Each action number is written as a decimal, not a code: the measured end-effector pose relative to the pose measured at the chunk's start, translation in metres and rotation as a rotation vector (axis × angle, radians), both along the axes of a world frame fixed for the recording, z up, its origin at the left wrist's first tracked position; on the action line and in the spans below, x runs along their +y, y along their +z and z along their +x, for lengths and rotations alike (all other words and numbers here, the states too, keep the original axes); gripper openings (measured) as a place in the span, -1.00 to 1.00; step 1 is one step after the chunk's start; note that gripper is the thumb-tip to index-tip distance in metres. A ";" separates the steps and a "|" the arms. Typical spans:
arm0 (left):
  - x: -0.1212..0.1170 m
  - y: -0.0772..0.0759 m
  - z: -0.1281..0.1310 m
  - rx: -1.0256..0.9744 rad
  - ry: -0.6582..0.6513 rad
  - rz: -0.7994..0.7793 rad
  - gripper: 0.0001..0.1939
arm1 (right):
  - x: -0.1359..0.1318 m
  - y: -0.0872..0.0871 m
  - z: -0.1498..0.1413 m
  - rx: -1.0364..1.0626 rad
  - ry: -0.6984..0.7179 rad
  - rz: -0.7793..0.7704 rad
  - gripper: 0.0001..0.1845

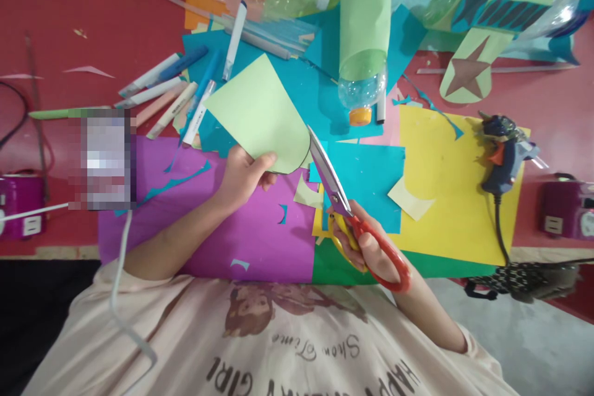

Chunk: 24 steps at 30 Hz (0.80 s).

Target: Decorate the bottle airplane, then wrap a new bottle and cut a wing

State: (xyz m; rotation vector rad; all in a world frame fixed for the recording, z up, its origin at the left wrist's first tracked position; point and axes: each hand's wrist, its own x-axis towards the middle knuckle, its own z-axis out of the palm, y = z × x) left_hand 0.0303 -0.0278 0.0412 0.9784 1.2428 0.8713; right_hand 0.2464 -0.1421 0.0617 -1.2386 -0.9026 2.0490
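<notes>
Pinched between the thumb and fingers of my left hand (pixel 248 176) is a sheet of light green paper (pixel 262 114). Its lower right corner is rounded, with a dark line along that edge. My right hand (pixel 364 241) grips a pair of scissors (pixel 336 192) with one red and one yellow handle. The blades point up and away, their tips at the right edge of the green paper. Whether the blades are parted is hard to make out. A small green offcut (pixel 309 192) lies just below the paper, and another pale offcut (pixel 411 199) rests to the right.
Markers (pixel 167 93) lie at the left of purple paper (pixel 273 235). A green-wrapped bottle (pixel 364 31) lies ahead. A glue gun (pixel 503 161) sits on yellow paper (pixel 450 198). Farther right is a paper piece with a brown star (pixel 468 71). A blurred-out device (pixel 109 161) is at left.
</notes>
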 end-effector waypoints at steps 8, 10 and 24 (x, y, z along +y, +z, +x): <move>-0.003 0.003 0.000 -0.075 0.047 0.086 -0.90 | 0.001 -0.001 0.001 -0.017 0.015 0.009 -0.28; -0.002 0.004 0.000 -0.084 0.063 0.089 -0.89 | 0.002 -0.002 0.002 -0.019 0.015 0.005 -0.28; 0.000 0.008 0.001 -0.048 0.088 0.070 -0.85 | 0.002 -0.002 0.004 -0.047 0.026 -0.021 -0.23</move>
